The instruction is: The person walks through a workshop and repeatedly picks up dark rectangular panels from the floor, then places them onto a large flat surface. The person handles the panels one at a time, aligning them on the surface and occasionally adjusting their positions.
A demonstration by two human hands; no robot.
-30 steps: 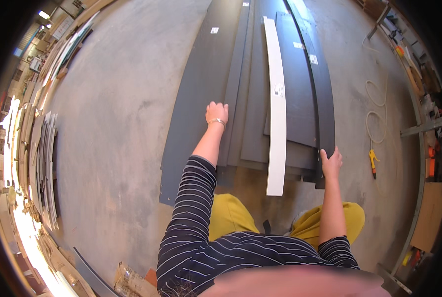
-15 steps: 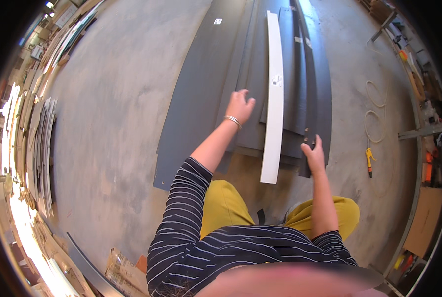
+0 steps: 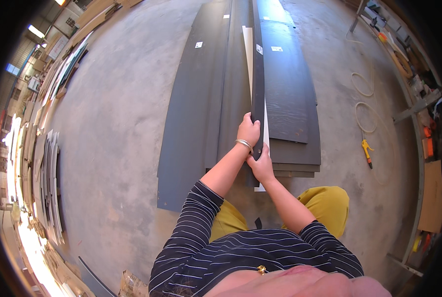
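Note:
A long narrow dark board (image 3: 258,74) runs away from me, held near its close end by both hands. My left hand (image 3: 249,131) is closed round its left side. Slightly nearer, my right hand (image 3: 262,166) grips the same board, thumb on the left and fingers on the right side. Under it lies a long white strip (image 3: 266,119), crossed at a slant and mostly covered by the board. Large dark panels (image 3: 186,123) are spread beneath on the left. More dark panels (image 3: 288,99) are stacked on the right, some bearing small white labels.
On the concrete floor (image 3: 112,109) at right lies a yellow air blow gun (image 3: 366,153) with a coiled pale hose (image 3: 364,116). Metal shelving (image 3: 419,106) lines the right side. Stacked boards (image 3: 48,183) lean along the left. My knees are bent beside the panels' near end.
My right hand has moved left with the narrow dark board, which now lies across the white strip. My left hand has come down and right onto that board. The view has shifted somewhat.

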